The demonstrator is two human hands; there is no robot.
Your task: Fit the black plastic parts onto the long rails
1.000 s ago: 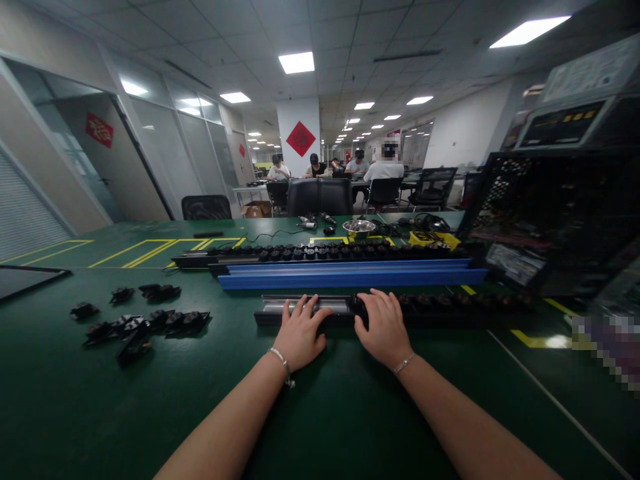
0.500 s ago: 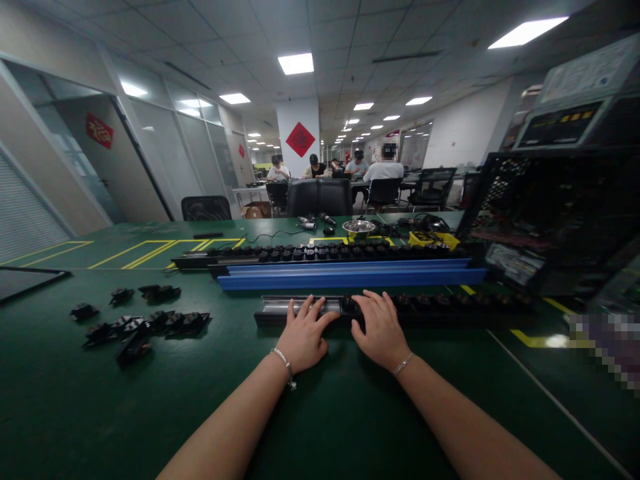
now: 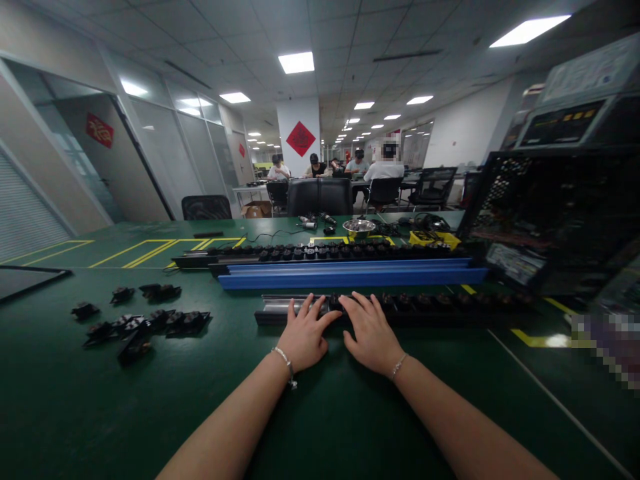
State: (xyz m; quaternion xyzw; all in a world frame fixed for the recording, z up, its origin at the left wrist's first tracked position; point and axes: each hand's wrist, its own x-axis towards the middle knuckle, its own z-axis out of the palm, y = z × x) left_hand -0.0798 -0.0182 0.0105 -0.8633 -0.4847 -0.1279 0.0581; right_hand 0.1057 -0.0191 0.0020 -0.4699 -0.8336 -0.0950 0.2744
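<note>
A long black rail with a shiny channel lies crosswise in front of me, with a row of small black units seated along its right part. My left hand lies over the rail's left part, fingers spread across the channel and thumb pointing right. Just beside it, my right hand reaches over the rail with fingers stretched out and the thumb low at the near side. Between the hands sits one small black unit, partly hidden by my fingers. The fingertips' exact contact with it is hard to see.
Behind the rail lie a blue rail and more black rails with units. Several loose black units lie at left. A metal bowl and a yellow tray stand farther back. Computer cases stand at right. People sit in the background.
My right hand has shifted left along the rail, closer to my left hand. The small black unit between them has moved left too. My left hand has stayed in place.
</note>
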